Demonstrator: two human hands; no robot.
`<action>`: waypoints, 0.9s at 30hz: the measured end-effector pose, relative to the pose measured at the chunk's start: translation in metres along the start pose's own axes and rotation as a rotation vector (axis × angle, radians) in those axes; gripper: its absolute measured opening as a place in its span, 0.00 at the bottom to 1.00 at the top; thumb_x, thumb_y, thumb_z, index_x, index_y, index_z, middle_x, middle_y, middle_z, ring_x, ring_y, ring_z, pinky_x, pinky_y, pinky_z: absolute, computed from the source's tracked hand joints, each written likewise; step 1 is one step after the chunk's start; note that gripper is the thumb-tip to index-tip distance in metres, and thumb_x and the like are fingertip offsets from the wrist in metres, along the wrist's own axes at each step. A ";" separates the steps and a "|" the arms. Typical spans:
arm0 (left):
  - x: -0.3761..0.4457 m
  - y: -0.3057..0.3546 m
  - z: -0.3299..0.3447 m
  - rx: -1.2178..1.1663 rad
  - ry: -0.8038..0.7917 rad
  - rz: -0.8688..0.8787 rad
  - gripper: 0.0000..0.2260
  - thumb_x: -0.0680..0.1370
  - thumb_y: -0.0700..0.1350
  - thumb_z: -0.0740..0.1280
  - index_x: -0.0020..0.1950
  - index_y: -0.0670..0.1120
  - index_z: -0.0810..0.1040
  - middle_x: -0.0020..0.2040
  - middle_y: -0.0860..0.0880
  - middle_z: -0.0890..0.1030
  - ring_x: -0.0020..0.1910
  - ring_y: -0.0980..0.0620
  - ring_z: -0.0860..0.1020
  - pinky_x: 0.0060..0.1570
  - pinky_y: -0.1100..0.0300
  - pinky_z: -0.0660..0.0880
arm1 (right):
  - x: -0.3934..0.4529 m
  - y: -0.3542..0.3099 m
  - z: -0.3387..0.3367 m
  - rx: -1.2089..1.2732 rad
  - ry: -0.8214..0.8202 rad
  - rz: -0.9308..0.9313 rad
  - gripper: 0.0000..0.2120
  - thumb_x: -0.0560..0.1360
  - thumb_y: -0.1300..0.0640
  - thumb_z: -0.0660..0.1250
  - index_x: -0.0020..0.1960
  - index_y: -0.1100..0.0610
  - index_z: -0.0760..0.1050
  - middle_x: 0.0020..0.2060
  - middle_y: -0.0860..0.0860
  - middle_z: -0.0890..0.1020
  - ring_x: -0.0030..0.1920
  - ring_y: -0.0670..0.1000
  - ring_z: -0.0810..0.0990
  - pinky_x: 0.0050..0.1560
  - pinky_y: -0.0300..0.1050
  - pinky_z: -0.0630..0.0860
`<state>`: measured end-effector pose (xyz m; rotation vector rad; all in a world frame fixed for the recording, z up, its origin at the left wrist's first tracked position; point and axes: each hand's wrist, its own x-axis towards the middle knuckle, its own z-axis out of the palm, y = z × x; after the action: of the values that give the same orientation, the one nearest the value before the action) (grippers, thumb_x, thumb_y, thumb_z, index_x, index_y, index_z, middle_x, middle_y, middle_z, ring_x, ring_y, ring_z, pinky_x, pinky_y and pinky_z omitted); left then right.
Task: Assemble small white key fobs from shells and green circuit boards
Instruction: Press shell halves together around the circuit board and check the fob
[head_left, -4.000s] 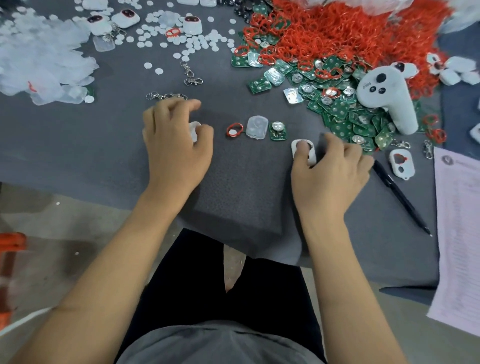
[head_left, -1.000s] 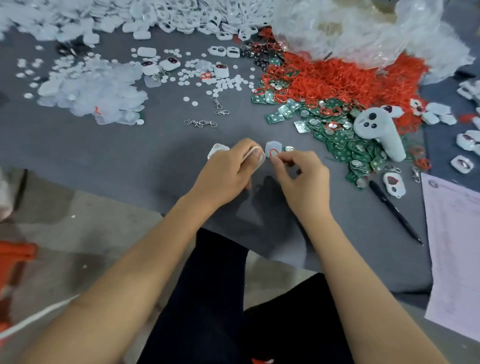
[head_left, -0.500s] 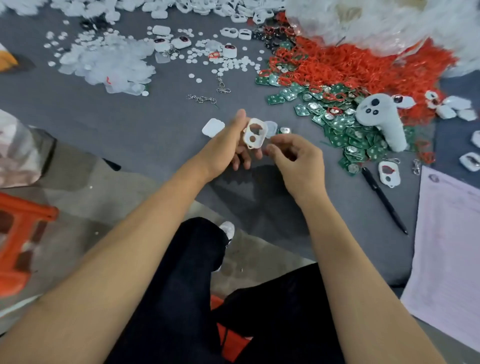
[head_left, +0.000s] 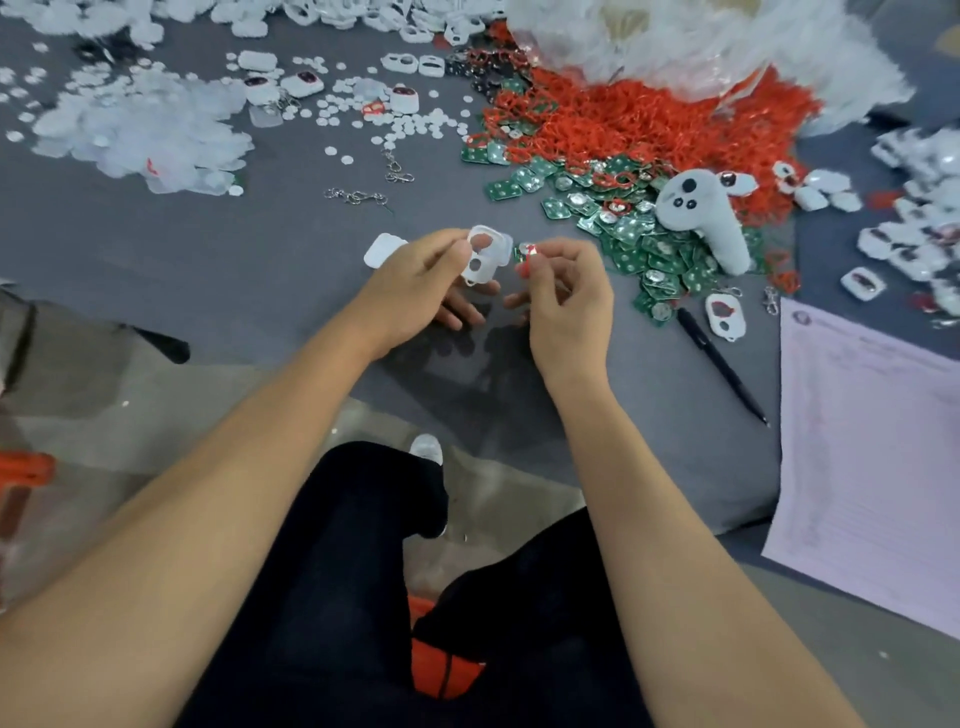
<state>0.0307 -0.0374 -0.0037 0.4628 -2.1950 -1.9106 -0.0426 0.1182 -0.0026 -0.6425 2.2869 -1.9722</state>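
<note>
The left hand holds a white fob shell above the grey tabletop, its grip closed on the shell's edge, with the shell's hollow side and two button openings facing the camera. Just beside it, the right hand pinches a small red ring at its fingertips, with a bit of green showing right behind that may be a circuit board; the grip is closed on these, but what exactly it carries is too small to tell. A flat white back cover lies on the tabletop just left of the left hand. The pile of green circuit boards and the heap of red rings sit to the right, and a finished fob lies by the black pen.

The likely risk is misalignment: the ring probably has to seat round a button opening, and a tilted approach could leave it twisted or half out of place. The pinch is slight, so the part could slip and drop among the loose parts or off the near edge of the tabletop. Squeezing the thin shell too hard could flex it and spoil the fit.
</note>
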 end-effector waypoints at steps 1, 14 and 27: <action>0.001 -0.001 0.000 0.000 0.004 0.005 0.14 0.88 0.50 0.55 0.69 0.51 0.76 0.50 0.50 0.88 0.39 0.47 0.86 0.35 0.64 0.78 | 0.001 0.000 0.001 -0.004 0.013 0.007 0.07 0.84 0.61 0.64 0.50 0.50 0.73 0.43 0.54 0.85 0.33 0.52 0.84 0.36 0.50 0.80; 0.001 -0.007 -0.002 0.054 0.188 0.102 0.15 0.87 0.52 0.58 0.73 0.54 0.71 0.43 0.52 0.81 0.31 0.58 0.78 0.33 0.65 0.76 | -0.004 -0.008 0.040 -0.031 -0.002 -0.041 0.02 0.83 0.60 0.66 0.53 0.58 0.76 0.38 0.49 0.82 0.34 0.46 0.78 0.39 0.40 0.73; 0.003 -0.006 -0.007 -0.082 0.234 0.038 0.20 0.85 0.59 0.55 0.54 0.50 0.84 0.38 0.52 0.79 0.31 0.54 0.75 0.31 0.59 0.75 | -0.003 -0.003 0.039 0.000 0.067 -0.002 0.08 0.82 0.59 0.66 0.45 0.49 0.75 0.28 0.46 0.72 0.29 0.46 0.66 0.31 0.39 0.63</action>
<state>0.0306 -0.0460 -0.0087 0.5931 -1.9575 -1.8168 -0.0269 0.0823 -0.0077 -0.5878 2.3252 -2.0249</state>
